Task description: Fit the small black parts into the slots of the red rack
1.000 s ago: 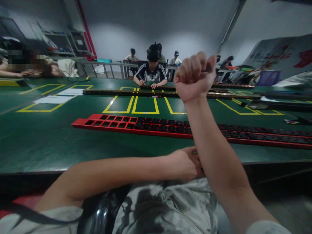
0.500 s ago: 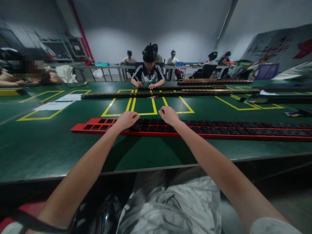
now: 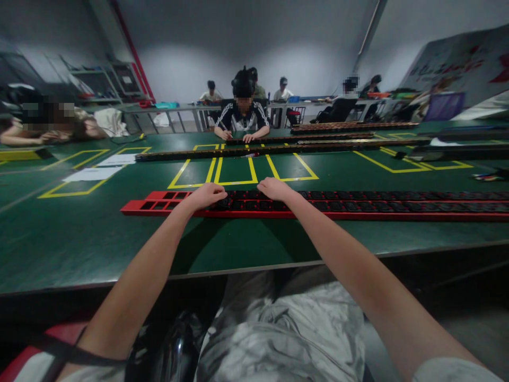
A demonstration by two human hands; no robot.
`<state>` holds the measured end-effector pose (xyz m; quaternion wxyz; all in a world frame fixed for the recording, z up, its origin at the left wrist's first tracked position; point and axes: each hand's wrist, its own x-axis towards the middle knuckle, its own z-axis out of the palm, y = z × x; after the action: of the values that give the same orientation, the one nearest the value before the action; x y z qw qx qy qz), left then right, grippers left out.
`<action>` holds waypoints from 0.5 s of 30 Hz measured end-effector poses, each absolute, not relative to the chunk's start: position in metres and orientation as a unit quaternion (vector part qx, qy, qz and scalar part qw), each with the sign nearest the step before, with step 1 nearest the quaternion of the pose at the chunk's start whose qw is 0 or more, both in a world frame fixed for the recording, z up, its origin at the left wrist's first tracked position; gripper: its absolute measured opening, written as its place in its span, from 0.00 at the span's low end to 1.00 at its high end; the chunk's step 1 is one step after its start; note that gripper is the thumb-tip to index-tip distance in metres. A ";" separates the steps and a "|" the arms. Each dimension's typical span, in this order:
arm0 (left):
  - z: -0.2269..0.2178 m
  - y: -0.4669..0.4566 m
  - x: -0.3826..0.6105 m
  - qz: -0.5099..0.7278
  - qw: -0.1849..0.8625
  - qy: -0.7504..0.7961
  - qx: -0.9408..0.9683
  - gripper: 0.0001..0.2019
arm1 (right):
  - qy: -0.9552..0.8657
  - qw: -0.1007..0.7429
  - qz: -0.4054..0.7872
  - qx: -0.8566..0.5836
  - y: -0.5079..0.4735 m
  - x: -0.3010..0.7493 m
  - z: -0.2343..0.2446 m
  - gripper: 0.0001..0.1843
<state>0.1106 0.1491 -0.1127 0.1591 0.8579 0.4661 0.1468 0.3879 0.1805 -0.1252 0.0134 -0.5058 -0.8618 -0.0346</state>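
A long red frame lies across the table before me. It has two rows of square openings, and black square pieces fill most of them. At the left end several openings hold no black piece. My left hand is closed, its fingertips down by a black piece just right of those openings. Farther right, my right hand is closed over the back row, fingers curled downward. Whatever either hand may be pinching is too small or hidden to make out.
Yellow tape outlines mark the green table. Beyond the red frame lies a long dark strip, with white papers to its left. Across the table a person works on another strip. The table's front edge is close to my lap.
Both hands have come down closer to the red frame, the right one now resting nearer its back row. The view has shifted slightly. The person opposite has hardly moved.
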 end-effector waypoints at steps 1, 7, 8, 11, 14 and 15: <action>-0.112 0.148 0.111 0.148 0.168 0.468 0.855 0.16 | -0.860 0.014 -0.034 -0.508 0.181 0.388 -0.126 0.25; -0.109 0.145 0.115 0.153 0.162 0.471 0.853 0.14 | -0.861 0.019 -0.031 -0.508 0.182 0.389 -0.126 0.25; -0.109 0.145 0.116 0.155 0.159 0.470 0.855 0.14 | -0.862 0.019 -0.032 -0.506 0.182 0.389 -0.126 0.25; -0.111 0.147 0.116 0.159 0.156 0.465 0.857 0.13 | -0.859 0.022 -0.026 -0.511 0.181 0.389 -0.125 0.26; -0.111 0.147 0.116 0.161 0.158 0.465 0.856 0.13 | -0.860 0.021 -0.024 -0.509 0.181 0.390 -0.125 0.26; -0.111 0.147 0.115 0.159 0.163 0.465 0.856 0.12 | -0.861 0.021 -0.026 -0.507 0.180 0.390 -0.124 0.25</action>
<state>0.1155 0.1472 -0.1106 0.1626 0.8555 0.4651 0.1592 0.3898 0.1804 -0.1245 0.0205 -0.5067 -0.8615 -0.0255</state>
